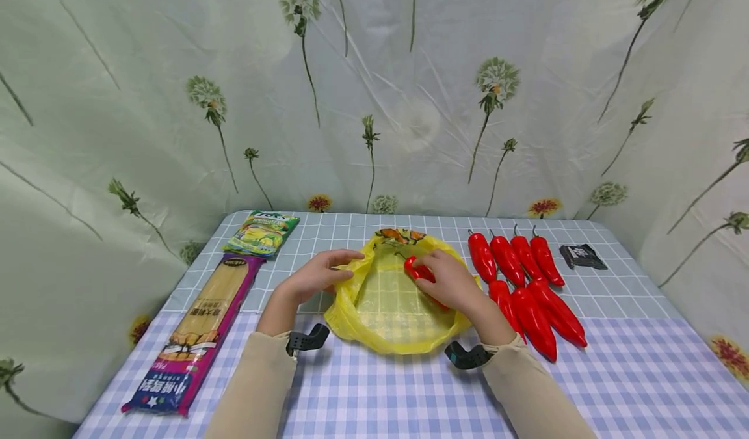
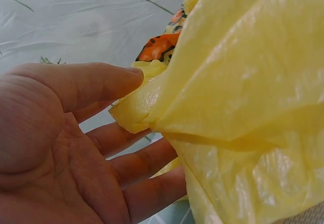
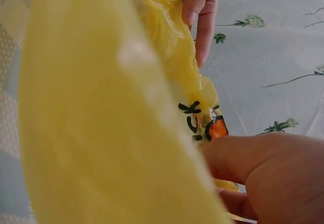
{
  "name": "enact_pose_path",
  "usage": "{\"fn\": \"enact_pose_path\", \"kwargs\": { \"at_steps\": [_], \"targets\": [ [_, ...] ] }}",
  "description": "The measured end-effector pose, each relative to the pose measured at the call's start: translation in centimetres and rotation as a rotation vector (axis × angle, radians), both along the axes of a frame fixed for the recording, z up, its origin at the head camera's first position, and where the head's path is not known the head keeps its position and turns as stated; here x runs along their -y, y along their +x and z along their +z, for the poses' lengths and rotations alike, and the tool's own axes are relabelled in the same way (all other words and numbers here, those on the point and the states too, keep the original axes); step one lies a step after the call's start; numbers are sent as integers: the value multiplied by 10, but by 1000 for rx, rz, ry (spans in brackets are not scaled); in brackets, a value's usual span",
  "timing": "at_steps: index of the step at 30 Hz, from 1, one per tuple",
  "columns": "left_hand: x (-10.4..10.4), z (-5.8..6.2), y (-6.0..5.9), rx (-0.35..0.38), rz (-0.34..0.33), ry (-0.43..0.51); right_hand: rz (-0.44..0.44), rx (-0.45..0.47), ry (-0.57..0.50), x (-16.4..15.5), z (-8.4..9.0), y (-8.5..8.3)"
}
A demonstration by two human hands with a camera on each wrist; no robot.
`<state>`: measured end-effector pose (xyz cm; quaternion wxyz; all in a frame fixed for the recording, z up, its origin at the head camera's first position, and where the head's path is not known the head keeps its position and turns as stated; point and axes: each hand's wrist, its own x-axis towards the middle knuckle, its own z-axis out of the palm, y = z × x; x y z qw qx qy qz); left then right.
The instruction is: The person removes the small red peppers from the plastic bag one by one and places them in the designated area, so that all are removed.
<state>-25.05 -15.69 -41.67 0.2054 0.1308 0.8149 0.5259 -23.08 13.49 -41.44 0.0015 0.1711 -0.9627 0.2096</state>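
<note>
A yellow plastic bag (image 1: pixel 389 309) lies open at the middle of the checked table (image 1: pixel 409 393). My left hand (image 1: pixel 336 270) pinches the bag's left rim between thumb (image 2: pixel 101 82) and fingers; the bag (image 2: pixel 243 107) fills the left wrist view. Over the bag's right side, my right hand (image 1: pixel 430 276) grips a red pepper (image 1: pixel 414 268) just inside the opening. In the right wrist view the bag (image 3: pixel 101 133) hides the pepper, with my right hand (image 3: pixel 273 173) low and the left hand's fingers (image 3: pixel 200 16) at the top.
Several red peppers (image 1: pixel 526 283) lie in rows right of the bag. A small black packet (image 1: pixel 582 255) sits at the far right. A long noodle packet (image 1: pixel 199 328) and a green snack bag (image 1: pixel 261 233) lie at the left. A flowered cloth (image 1: pixel 409 101) hangs behind.
</note>
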Motion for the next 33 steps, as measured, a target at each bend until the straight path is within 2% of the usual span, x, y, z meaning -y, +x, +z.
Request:
{"fn": "enact_pose_path", "kwargs": {
  "at_steps": [5, 9, 25, 33],
  "targets": [
    [1, 1, 0, -3, 1, -1, -31, 66, -29, 5, 3, 2],
    [2, 1, -1, -11, -5, 2, -30, 86, -48, 7, 4, 3],
    [5, 2, 0, -14, -52, 47, 110, 127, -45, 8, 0, 7],
    [3, 0, -2, -43, -34, 61, 143, 120, -49, 7, 0, 9]
  ]
}}
